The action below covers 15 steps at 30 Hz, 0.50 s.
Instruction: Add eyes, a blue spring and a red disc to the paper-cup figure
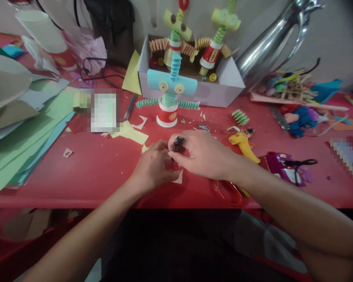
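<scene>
My right hand is closed around a short, glossy black pen-like thing, its end sticking up between thumb and fingers. Just left of it, my left hand curls its fingers around a small red round piece, mostly hidden; the black thing points down toward it. A pale paper scrap lies under the hands. Behind them stands a paper-cup figure with a blue paper-roll head, round eyes and folded green arms. Red-handled scissors lie by my right forearm.
A white box at the back holds two similar figures. To the right are a yellow glue gun, a purple device, folded green paper and a steel jug. Coloured paper sheets cover the left side.
</scene>
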### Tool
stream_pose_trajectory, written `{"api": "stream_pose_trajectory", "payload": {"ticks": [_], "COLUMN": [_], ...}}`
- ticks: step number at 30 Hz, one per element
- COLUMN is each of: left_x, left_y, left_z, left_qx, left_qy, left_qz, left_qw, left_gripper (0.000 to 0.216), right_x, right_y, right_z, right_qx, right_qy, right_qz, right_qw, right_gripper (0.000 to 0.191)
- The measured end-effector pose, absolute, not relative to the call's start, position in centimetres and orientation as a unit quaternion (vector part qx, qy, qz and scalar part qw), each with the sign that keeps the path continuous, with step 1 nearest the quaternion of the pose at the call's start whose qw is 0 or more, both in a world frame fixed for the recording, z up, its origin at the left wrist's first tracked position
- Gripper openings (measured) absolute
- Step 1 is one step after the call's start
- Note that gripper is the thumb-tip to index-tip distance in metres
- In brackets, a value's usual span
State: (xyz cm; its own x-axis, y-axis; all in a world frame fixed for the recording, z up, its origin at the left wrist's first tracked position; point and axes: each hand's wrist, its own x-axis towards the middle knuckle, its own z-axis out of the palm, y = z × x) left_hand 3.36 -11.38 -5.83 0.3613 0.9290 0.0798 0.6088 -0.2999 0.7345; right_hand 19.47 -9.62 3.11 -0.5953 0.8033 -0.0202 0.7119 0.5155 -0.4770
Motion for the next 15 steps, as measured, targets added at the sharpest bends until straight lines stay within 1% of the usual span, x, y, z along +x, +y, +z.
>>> {"api": "stream_pose_trajectory", "payload": {"ticks": [8,15], "left_x": [3.2,3.1], "left_y": [-11.2,-11.4], "left_z": [-5.8,-6.2], "left_qx": [0.774,0.776], "left_qy": [0.500,0.493], "left_qz": [0.232,0.265], "left_qw": [0.311,0.291], "left_gripper": [0.012,0.031], "right_x": [19.9,20.6], "right_y": [-9.9,-10.2], "right_z": [2.8,2.1], "right_qx": [-0.445,-0.445], "right_qy": [-0.849,-0.837], "right_qz": [0.249,0.271], "right_qw": [0.134,0.170], "right_gripper": [0.010,0.009]}}
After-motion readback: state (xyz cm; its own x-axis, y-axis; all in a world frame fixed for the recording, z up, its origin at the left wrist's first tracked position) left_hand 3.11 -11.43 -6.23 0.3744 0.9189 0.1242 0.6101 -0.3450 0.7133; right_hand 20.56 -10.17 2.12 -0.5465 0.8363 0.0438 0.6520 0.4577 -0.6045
